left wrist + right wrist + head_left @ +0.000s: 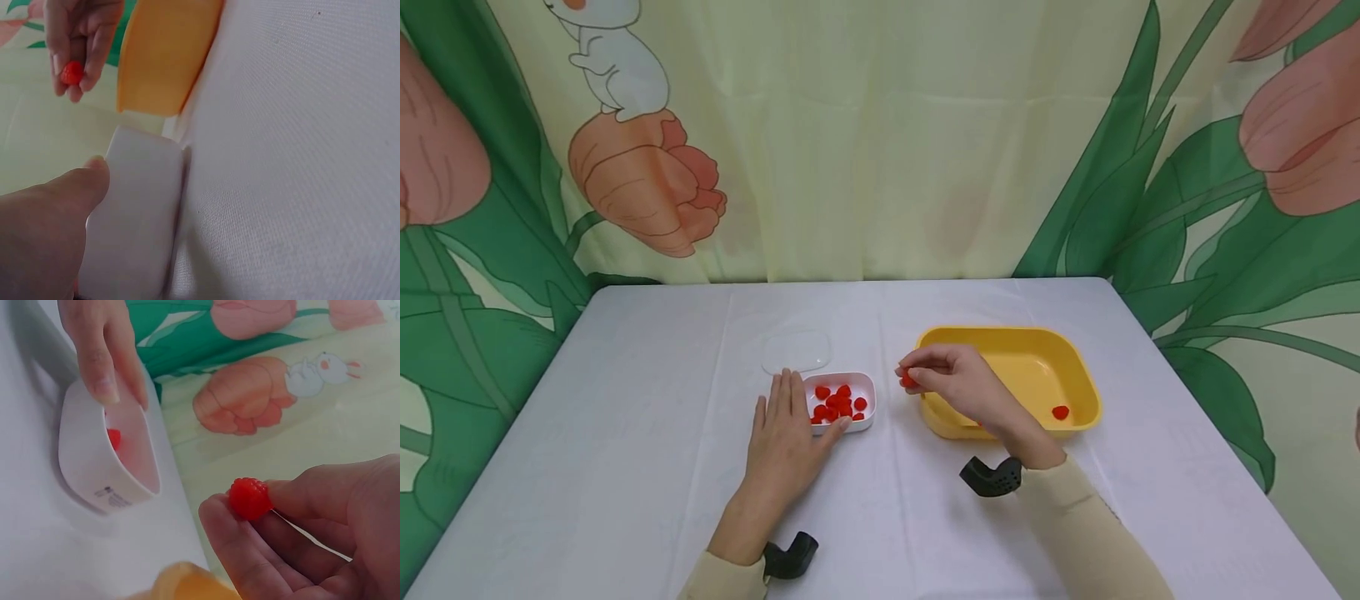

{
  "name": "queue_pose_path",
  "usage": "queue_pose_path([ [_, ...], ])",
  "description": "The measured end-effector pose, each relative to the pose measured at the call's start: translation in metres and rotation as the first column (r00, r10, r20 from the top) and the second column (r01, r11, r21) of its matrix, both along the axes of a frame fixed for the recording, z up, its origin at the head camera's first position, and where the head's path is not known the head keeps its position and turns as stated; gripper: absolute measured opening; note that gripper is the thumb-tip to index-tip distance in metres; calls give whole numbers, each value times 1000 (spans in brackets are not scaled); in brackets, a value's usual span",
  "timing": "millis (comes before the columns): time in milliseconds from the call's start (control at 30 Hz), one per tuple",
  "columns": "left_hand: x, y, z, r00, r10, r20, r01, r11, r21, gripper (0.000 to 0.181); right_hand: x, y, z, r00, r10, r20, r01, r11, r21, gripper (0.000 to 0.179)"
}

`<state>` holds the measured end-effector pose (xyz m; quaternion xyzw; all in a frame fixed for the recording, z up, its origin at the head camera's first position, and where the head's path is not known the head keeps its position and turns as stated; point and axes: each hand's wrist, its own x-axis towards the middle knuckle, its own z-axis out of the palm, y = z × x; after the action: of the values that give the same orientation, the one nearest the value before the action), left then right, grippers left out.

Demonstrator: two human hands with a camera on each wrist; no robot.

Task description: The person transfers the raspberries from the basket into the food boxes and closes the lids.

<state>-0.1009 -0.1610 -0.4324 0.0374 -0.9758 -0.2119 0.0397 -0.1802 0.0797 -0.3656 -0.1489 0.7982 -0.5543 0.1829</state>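
Between the thumb and fingertips of my right hand [958, 379] is a red raspberry [249, 499], held up at the left rim of a yellow basin [1087, 379]. My left hand [786, 450] lies along the left side of a small white box [870, 404], its fingers straight and the thumb on the near rim. Several red raspberries [842, 402] sit inside that box. Another raspberry [1060, 412] lies in the basin at its near right. In the left wrist view, the thumb [87, 183] rests at the top edge of the box.
A clear oval lid [797, 350] lies on the white tablecloth [640, 417] just behind the box. Behind the table's far edge hangs a printed curtain [880, 142]. A black wrist device [992, 477] sits at each sleeve's end.
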Motion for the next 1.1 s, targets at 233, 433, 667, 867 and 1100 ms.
queue_pose_path([
  [233, 0, -1, 2, 1000, 2, 19, -2, 1000, 1, 102, 1, -22, 0, 996, 79, -52, -80, 997, -15, 18],
  [433, 0, -1, 3, 1000, 0, 22, 0, 1000, -3, 103, 3, -37, -3, 991, 109, -75, -108, 994, 12, 18],
  [667, 0, 0, 3, 999, -6, 33, 6, 1000, -7, 104, 4, -50, -9, 991, 114, -77, -110, 993, 52, 19],
  [867, 1, 0, 2, 1000, -3, 22, 3, 1000, -3, 103, 2, -57, -15, 983, 132, -131, -121, 989, 90, 19],
  [1100, 1, 0, 3, 999, 6, 36, -7, 1000, 3, 105, 0, -65, -22, 981, 107, -162, -86, 988, 129, 17],
])
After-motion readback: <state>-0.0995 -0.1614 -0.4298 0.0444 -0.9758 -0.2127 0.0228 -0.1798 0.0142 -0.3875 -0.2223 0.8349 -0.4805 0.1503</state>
